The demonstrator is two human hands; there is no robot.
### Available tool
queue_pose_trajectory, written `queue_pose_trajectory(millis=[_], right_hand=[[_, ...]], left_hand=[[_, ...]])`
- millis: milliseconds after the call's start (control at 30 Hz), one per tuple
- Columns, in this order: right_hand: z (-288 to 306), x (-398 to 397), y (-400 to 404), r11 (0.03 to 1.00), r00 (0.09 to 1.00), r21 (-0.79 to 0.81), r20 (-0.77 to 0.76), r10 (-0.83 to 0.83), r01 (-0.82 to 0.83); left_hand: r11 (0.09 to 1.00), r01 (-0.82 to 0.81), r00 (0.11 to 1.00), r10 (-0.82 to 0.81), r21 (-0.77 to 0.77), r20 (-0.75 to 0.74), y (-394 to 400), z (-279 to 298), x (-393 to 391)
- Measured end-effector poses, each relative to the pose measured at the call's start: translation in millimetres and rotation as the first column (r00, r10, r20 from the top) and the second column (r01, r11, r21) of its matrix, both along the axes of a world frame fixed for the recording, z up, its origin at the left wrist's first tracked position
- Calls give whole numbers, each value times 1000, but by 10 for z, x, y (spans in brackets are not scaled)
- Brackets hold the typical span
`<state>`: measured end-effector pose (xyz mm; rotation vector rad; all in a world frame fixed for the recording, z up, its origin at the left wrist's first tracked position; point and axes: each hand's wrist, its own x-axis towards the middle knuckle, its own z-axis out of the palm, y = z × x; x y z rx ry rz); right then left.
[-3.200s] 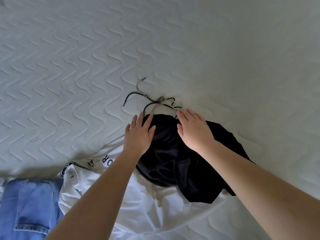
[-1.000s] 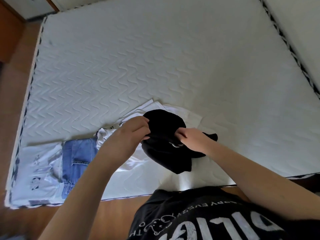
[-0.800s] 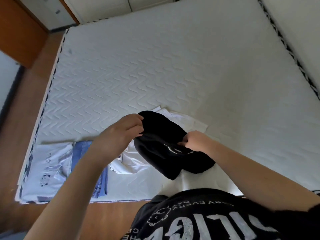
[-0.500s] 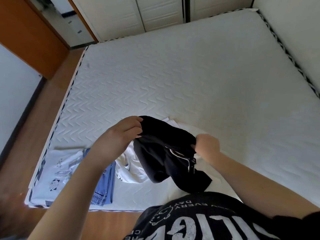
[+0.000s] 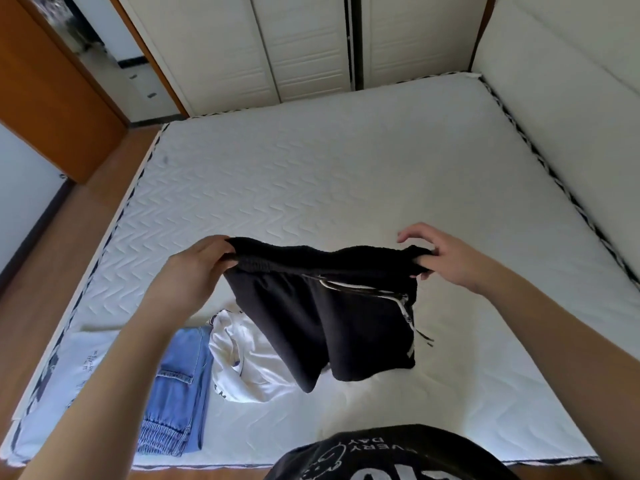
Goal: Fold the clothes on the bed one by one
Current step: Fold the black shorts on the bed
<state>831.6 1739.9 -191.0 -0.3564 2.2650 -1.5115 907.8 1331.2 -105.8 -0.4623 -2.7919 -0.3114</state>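
On my black printed T-shirt (image 5: 398,455), at the near edge, white letters read upside down as "EVERY DAY" beside a small cartoon outline. The folded pale white shirt (image 5: 83,368) at near left carries small dark print, and the crumpled white T-shirt (image 5: 249,358) shows letters too small to read.

I see my left hand (image 5: 194,268) and right hand (image 5: 446,258) pinching black shorts (image 5: 325,317) by the waistband above the bed (image 5: 311,181); a white shirt (image 5: 242,362) and jeans (image 5: 180,386) lie below.
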Motion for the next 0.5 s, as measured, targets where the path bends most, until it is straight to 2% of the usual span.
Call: queue_pose_trajectory(millis=[167, 367, 400, 500], right_hand=[[327, -51, 90, 994, 999, -112, -43, -4, 0], [685, -192, 313, 927, 997, -370, -13, -70, 60], [753, -227, 335, 941, 997, -334, -42, -67, 50], [957, -319, 356, 999, 973, -45, -228, -32, 23]], left_hand=[[999, -16, 1000, 17, 43, -15, 98, 166, -275], [989, -10, 997, 22, 148, -79, 178, 397, -542], [986, -8, 995, 25, 168, -98, 197, 427, -577], [981, 9, 991, 17, 193, -133, 264, 478, -634]])
